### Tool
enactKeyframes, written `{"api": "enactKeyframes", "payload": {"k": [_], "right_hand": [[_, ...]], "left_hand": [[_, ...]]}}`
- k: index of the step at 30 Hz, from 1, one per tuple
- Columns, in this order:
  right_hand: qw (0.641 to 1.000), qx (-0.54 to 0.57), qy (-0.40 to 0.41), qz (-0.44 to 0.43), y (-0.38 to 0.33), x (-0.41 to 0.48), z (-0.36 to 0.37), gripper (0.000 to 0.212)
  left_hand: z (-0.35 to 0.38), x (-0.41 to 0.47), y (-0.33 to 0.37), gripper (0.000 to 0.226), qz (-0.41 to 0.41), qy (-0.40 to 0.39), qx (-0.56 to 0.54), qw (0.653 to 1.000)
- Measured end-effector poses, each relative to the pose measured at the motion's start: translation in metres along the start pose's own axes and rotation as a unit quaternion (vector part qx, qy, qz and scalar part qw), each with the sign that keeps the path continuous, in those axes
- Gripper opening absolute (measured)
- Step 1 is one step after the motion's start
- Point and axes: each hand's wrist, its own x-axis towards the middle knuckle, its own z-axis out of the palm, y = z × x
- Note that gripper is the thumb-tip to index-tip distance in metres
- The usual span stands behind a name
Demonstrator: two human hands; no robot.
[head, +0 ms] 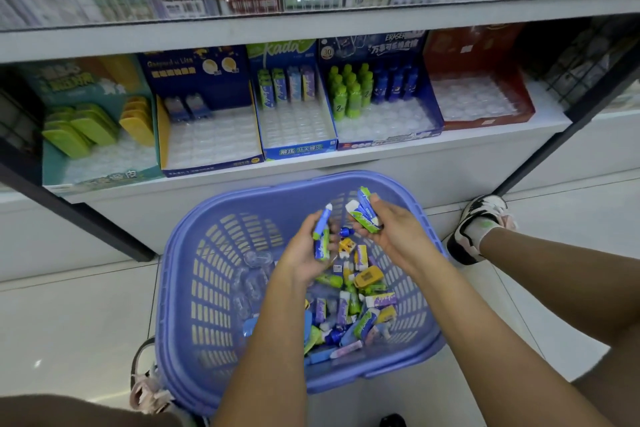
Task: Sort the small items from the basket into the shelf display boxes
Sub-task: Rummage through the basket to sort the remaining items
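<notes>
A purple plastic basket (207,253) stands on the floor in front of the shelf, with several small erasers and stationery items (349,308) piled at its right side. Above the pile, my left hand (304,253) grips a blue and green eraser stick (322,234). My right hand (398,232) holds two blue and green eraser boxes (363,211). On the shelf stand the display boxes: a teal one (100,135), a dark blue one (207,114), the blue Kada box (294,107), a box of green and blue bottles (381,97) and a red box (478,87).
A higher shelf (311,21) carries clear dividers with packaged goods. Black shelf struts (568,114) slant down at both sides. My right foot in a white and black shoe (474,229) rests right of the basket, and my left shoe (149,381) is at its near left corner.
</notes>
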Motion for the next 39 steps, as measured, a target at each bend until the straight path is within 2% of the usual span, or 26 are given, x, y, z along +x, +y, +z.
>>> {"api": "enactKeyframes", "payload": {"k": [2,4,7,10,13,20,22,25,27,30,33,39], "right_hand": [[0.999,0.014,-0.002,-0.039,-0.006,-0.006,0.008,0.032],[0.998,0.019,-0.001,-0.063,-0.011,-0.011,0.017,0.029],[0.997,0.001,0.007,-0.082,-0.018,-0.017,0.031,0.028],[0.994,0.001,0.0,-0.107,-0.028,-0.021,0.041,0.022],[0.989,0.043,-0.018,-0.138,-0.044,-0.021,0.043,0.018],[0.989,-0.005,0.027,-0.142,-0.089,0.004,0.044,0.012],[0.989,-0.012,0.0,-0.151,-0.098,0.013,0.051,0.006],[0.979,-0.033,-0.077,-0.184,-0.107,0.023,0.072,0.023],[0.972,-0.069,-0.099,-0.201,-0.112,0.033,0.092,0.025],[0.947,-0.184,-0.042,-0.261,-0.12,0.057,0.116,0.014],[0.911,-0.268,0.004,-0.315,-0.131,0.083,0.13,0.014],[0.827,-0.414,-0.006,-0.381,-0.134,0.114,0.148,0.019]], "left_hand": [[0.02,-0.008,0.005,0.034,0.052,-0.031,-0.066,0.996],[0.037,-0.017,0.007,0.031,0.081,-0.054,-0.103,0.99],[0.051,-0.03,0.007,0.028,0.096,-0.067,-0.11,0.987],[0.053,-0.041,0.012,0.031,0.103,-0.068,-0.173,0.977],[0.052,-0.052,0.027,0.035,0.111,-0.051,-0.203,0.972],[0.058,-0.081,0.071,0.032,0.167,-0.001,-0.151,0.974],[0.057,-0.088,0.079,0.03,0.181,0.002,-0.136,0.974],[0.049,-0.096,0.09,0.03,0.209,0.016,-0.118,0.971],[0.04,-0.1,0.097,0.029,0.232,0.031,-0.106,0.967],[0.026,-0.106,0.105,0.026,0.253,0.048,-0.094,0.962],[0.018,-0.11,0.11,0.024,0.252,0.049,-0.097,0.962],[0.009,-0.108,0.112,0.025,0.239,0.038,-0.098,0.965]]}}
